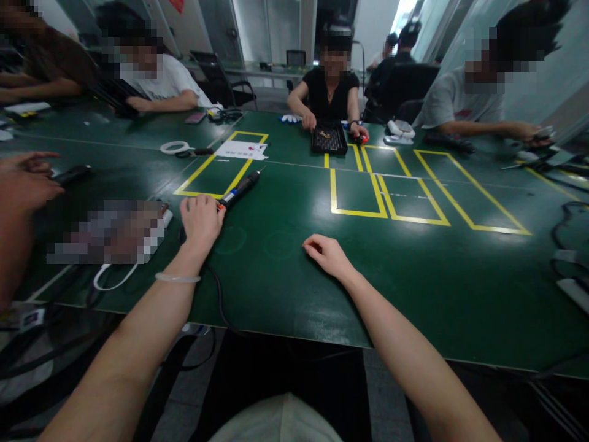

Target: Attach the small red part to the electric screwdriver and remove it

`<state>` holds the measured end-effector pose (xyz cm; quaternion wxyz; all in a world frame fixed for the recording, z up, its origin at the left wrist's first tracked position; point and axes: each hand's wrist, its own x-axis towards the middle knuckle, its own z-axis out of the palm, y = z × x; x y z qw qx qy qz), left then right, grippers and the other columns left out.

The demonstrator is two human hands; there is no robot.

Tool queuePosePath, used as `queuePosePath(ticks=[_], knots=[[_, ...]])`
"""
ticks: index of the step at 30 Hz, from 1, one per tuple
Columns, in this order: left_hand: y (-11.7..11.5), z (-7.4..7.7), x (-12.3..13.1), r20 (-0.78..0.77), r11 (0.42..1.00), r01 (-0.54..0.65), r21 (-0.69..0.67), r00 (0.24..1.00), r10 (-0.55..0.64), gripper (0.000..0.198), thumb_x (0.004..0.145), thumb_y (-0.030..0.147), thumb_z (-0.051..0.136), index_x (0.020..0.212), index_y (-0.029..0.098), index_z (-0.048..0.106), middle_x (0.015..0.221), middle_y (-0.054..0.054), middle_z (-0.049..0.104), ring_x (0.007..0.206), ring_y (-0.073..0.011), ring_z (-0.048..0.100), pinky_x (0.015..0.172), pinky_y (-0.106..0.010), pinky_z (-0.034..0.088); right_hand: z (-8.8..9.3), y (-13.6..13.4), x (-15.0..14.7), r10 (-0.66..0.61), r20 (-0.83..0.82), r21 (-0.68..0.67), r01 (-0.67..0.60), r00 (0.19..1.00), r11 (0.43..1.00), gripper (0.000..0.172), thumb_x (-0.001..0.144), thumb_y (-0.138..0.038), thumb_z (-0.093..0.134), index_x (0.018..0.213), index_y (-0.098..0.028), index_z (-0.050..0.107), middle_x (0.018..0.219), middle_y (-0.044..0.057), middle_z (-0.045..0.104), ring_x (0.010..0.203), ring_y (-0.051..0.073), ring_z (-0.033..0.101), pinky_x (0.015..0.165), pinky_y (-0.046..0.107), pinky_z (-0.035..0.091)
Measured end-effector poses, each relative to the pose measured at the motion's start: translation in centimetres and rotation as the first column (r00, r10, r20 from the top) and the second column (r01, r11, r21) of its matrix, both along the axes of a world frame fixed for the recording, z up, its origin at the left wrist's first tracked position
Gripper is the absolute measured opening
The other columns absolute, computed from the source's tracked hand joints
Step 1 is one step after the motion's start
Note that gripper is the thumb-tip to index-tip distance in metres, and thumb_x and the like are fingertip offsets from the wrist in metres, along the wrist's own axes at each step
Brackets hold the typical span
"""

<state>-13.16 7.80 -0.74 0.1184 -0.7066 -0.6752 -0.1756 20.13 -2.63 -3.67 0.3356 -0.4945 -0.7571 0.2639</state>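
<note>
My left hand (201, 222) is closed around the rear of a black corded electric screwdriver (240, 189), which lies low over the green table. Its thin metal bit points away to the upper right, and blue and orange marks show on the body. From under the hand a dark cord (219, 294) runs toward the table's near edge. My right hand (327, 253) rests on the bare tabletop, fingers curled inward and thumb near the index finger. Nothing shows in it.
Yellow tape rectangles (359, 213) mark the green table (285, 294). A paper sheet (242, 150) and a magnifier with a white ring (175, 148) lie ahead. Across the table, a person handles a black tray (329, 138). At left are a co-worker's hand (27, 178) and a phone-like device (115, 233).
</note>
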Motion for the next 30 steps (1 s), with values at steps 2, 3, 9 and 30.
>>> queuePosePath(ticks=[2, 3, 9, 30], knots=[[0.2, -0.2, -0.2, 0.021, 1.000, 0.008, 0.027, 1.000, -0.009, 0.035, 0.093, 0.034, 0.046, 0.112, 0.009, 0.062, 0.124, -0.025, 0.058, 0.126, -0.0399, 0.044, 0.111, -0.054, 0.025, 0.0, 0.0, 0.0, 0.002, 0.004, 0.003, -0.002, 1.000, 1.000, 0.012, 0.092, -0.019, 0.056, 0.090, -0.018, 0.068, 0.083, 0.002, 0.068, 0.071, 0.014, 0.058, 0.068, 0.025, 0.041], [0.3, -0.2, -0.2, 0.043, 0.999, 0.012, 0.046, 0.999, -0.014, 0.034, 0.093, 0.034, 0.046, 0.110, 0.009, 0.062, 0.124, -0.024, 0.058, 0.126, -0.0397, 0.045, 0.111, -0.054, 0.024, -0.1, 0.1, -0.1, 0.002, 0.005, 0.003, -0.002, 1.000, 1.000, 0.012, 0.092, -0.019, 0.056, 0.090, -0.017, 0.068, 0.083, 0.002, 0.068, 0.071, 0.014, 0.058, 0.068, 0.025, 0.041], [-0.1, 0.9, 2.2, 0.521, 0.963, 0.194, 0.185, 0.812, -0.263, 0.034, 0.095, 0.039, 0.045, 0.113, 0.014, 0.060, 0.114, -0.016, 0.064, 0.107, -0.0288, 0.060, 0.101, -0.048, 0.042, -0.1, 0.1, -0.2, -0.012, -0.013, -0.015, 0.012, 1.000, 1.000, 0.011, 0.092, -0.019, 0.057, 0.092, -0.018, 0.068, 0.080, 0.001, 0.068, 0.069, 0.014, 0.058, 0.066, 0.025, 0.040], [-6.3, -0.4, 12.2, 0.922, 0.484, 0.866, -0.127, 0.283, -0.265, 0.043, 0.096, 0.046, 0.053, 0.124, 0.013, 0.053, 0.082, -0.003, 0.062, 0.076, -0.0144, 0.059, 0.073, -0.028, 0.047, -0.6, -0.3, -1.1, 0.089, -0.510, -0.154, -0.193, 0.855, 0.969, 0.023, 0.085, -0.036, 0.067, 0.099, -0.020, 0.058, 0.085, 0.000, 0.067, 0.066, 0.011, 0.056, 0.065, 0.025, 0.045]])
